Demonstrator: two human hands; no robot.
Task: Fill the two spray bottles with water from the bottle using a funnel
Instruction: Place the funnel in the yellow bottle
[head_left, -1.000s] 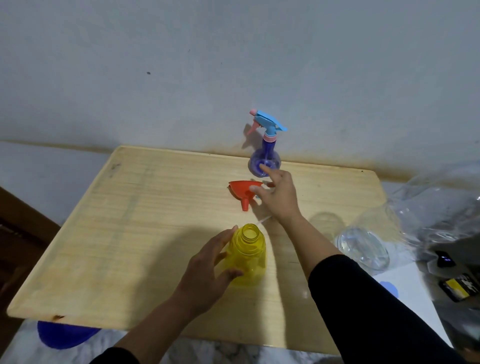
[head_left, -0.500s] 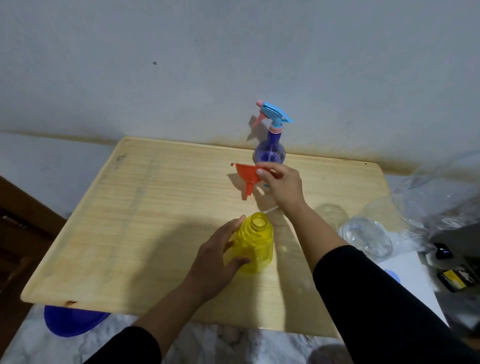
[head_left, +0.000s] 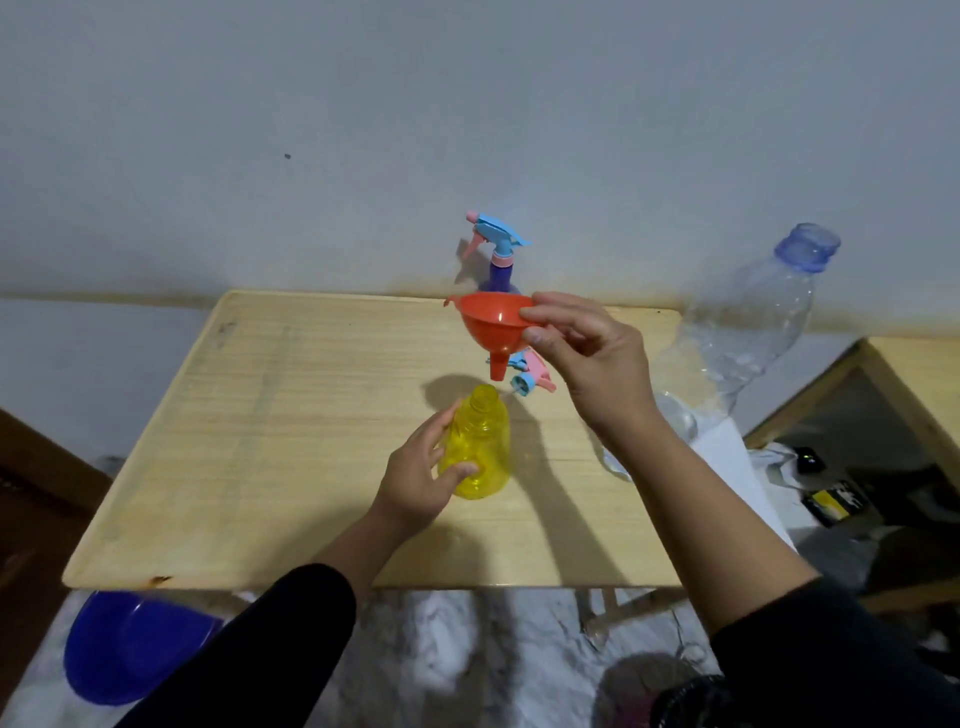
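The yellow spray bottle (head_left: 479, 447) stands upright near the middle of the wooden worktop (head_left: 260, 441), its neck open and uncapped. The left hand (head_left: 418, 480) wraps around the bottle's left side; the grip is closed on the body, thumb at the front and fingers curled behind.

The right hand (head_left: 592, 358) holds the orange funnel (head_left: 493, 325) in the air above the bottle. The grip pinches the funnel's right rim between thumb and forefinger. The funnel is upright, wide mouth up, spout pointing down. The spout tip hangs above and slightly right of the bottle's neck, not touching it.

A detached spray head (head_left: 532, 376), blue and pink, lies on the worktop just behind the funnel spout and is partly hidden by the funnel and the right hand.

The purple spray bottle (head_left: 501, 270) stands at the far edge of the worktop against the wall, its blue and pink trigger head fitted. The funnel bowl covers its lower body.

A large clear water bottle (head_left: 748, 332) with a blue neck stands tilted at the right edge of the worktop, uncapped. The right forearm crosses in front of its base.

A blue bowl (head_left: 124, 649) sits below the worktop's near left corner. A second wooden surface (head_left: 914, 374) is at the far right, with dark small items beside it too blurred to identify.
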